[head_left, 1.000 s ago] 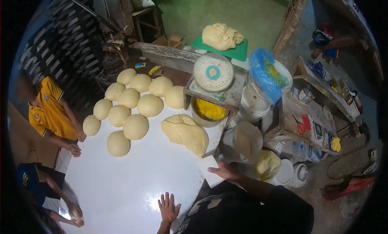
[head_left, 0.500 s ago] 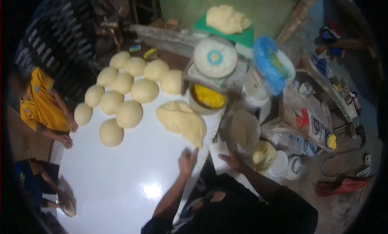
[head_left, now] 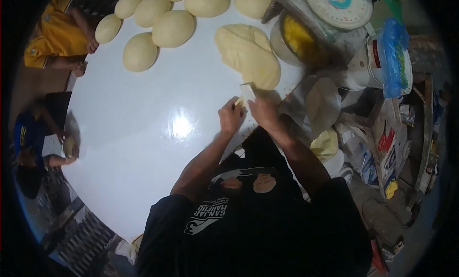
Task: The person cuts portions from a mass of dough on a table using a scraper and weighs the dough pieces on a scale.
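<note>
At the near end of the large dough piece [head_left: 248,52], my right hand [head_left: 262,110] grips a flat white scraper [head_left: 247,92], its edge close to the dough. Just left of it, my left hand [head_left: 231,116] is closed on a small yellowish bit that looks like dough. Both hands are close together above the white table [head_left: 143,109], near its right edge. Round dough balls [head_left: 173,28] sit beyond them at the top left.
A dial scale [head_left: 339,2] and a pot of yellow filling [head_left: 297,37] stand at the upper right, beside a bucket with a blue bag [head_left: 395,59]. On the left are a person in yellow [head_left: 55,35] and another person in dark blue, holding dough [head_left: 70,147].
My left hand has risen from the table to the dough's near end and closed. My right hand has brought the scraper from the table edge to the dough. The view has tilted downward.
</note>
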`<action>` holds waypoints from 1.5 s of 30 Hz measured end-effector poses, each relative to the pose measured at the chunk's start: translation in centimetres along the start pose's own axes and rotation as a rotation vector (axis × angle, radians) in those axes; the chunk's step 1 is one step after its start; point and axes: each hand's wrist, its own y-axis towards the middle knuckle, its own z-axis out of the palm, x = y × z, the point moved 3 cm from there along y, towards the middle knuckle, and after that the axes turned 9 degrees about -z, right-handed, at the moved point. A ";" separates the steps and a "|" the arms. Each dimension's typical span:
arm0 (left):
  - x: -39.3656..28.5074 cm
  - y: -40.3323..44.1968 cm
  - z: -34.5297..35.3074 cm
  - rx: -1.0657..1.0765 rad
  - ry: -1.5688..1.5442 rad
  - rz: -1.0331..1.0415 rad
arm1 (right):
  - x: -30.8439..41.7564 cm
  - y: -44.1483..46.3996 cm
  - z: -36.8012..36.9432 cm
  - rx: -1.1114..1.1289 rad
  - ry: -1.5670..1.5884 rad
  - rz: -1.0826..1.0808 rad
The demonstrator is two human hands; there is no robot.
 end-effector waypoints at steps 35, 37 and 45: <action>7.6 -4.8 -14.3 0.012 1.057 0.604 | -3.1 -10.4 -7.4 -0.147 0.478 -0.128; 10.1 -8.1 -17.0 0.076 1.078 0.559 | -1.2 -11.6 -7.0 -0.010 0.440 -0.133; 10.9 -9.6 -16.0 0.037 1.077 0.476 | -2.5 -9.1 1.2 -0.043 0.248 -0.378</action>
